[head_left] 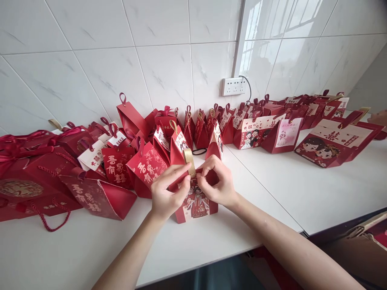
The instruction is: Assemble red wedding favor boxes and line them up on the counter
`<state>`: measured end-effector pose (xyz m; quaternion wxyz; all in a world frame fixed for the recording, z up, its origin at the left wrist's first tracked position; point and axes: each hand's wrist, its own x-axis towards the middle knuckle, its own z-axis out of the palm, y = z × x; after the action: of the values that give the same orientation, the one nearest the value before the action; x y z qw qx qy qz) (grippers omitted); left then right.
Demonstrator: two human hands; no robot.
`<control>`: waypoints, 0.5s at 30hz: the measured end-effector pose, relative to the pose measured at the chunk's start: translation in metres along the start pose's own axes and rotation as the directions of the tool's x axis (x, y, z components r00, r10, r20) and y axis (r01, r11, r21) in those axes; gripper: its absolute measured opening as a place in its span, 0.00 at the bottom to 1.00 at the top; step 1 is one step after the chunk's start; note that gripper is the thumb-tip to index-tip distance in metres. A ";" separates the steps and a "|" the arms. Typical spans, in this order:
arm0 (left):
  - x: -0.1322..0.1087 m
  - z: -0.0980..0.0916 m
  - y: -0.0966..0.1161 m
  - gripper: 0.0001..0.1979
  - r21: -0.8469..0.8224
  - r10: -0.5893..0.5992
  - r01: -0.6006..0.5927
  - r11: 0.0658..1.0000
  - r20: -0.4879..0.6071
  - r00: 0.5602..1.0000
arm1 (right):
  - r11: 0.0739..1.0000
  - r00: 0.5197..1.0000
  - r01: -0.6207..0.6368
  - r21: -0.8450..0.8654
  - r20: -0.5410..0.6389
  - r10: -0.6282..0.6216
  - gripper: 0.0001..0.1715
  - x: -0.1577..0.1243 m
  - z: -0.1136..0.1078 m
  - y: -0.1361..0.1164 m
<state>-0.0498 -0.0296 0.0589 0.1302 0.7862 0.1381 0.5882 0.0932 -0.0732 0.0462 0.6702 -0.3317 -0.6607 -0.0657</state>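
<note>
A red gift box (197,207) printed with a couple in traditional dress stands upright near the front of the white table. From its top rises a gold ribbon loop (188,159). My left hand (171,187) pinches the base of that loop between thumb and finger. On the other side, my right hand (218,181) is closed at the box's top edge, thumb and forefinger curled together; whatever is between its fingertips is too small to make out. Both hands hide the upper part of the box.
Many red gift boxes (116,161) crowd the left and the wall side. Larger printed boxes (329,141) stand at the right. A black cord loop (199,152) lies behind the hands. A power strip (234,86) is on the tiled wall. Part of another person's hand (379,119) shows at the far right.
</note>
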 end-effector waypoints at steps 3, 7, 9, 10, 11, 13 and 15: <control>0.000 0.000 0.000 0.14 0.007 -0.006 0.006 1.000 0.001 1.000 | 1.000 1.000 -0.002 -0.002 -0.001 0.002 0.10 0.000 0.000 0.000; -0.001 0.000 0.000 0.13 0.018 -0.019 0.019 1.000 0.002 1.000 | 1.000 1.000 -0.005 -0.013 0.003 0.005 0.09 0.001 -0.001 0.000; -0.001 0.000 0.000 0.13 0.019 -0.020 0.020 1.000 0.003 1.000 | 1.000 1.000 -0.003 -0.013 0.001 0.003 0.09 0.001 -0.001 0.000; 0.000 0.000 0.000 0.13 0.018 -0.018 0.018 1.000 0.003 1.000 | 1.000 1.000 -0.001 -0.013 0.001 0.001 0.09 0.001 -0.001 0.000; 0.000 0.000 0.000 0.13 0.016 -0.016 0.016 1.000 0.003 1.000 | 1.000 1.000 0.001 -0.014 0.001 -0.001 0.09 0.001 -0.001 -0.001; 0.000 -0.001 0.000 0.14 0.013 -0.012 0.012 1.000 0.003 1.000 | 1.000 1.000 0.002 -0.018 0.000 -0.002 0.09 0.001 -0.001 -0.001; 0.000 -0.001 0.001 0.14 0.012 -0.013 0.013 1.000 0.003 1.000 | 1.000 1.000 0.003 -0.019 -0.001 -0.003 0.09 0.001 -0.001 -0.001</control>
<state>-0.0502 -0.0302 0.0597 0.1295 0.7871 0.1462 0.5851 0.0935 -0.0740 0.0476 0.6671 -0.3371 -0.6603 -0.0733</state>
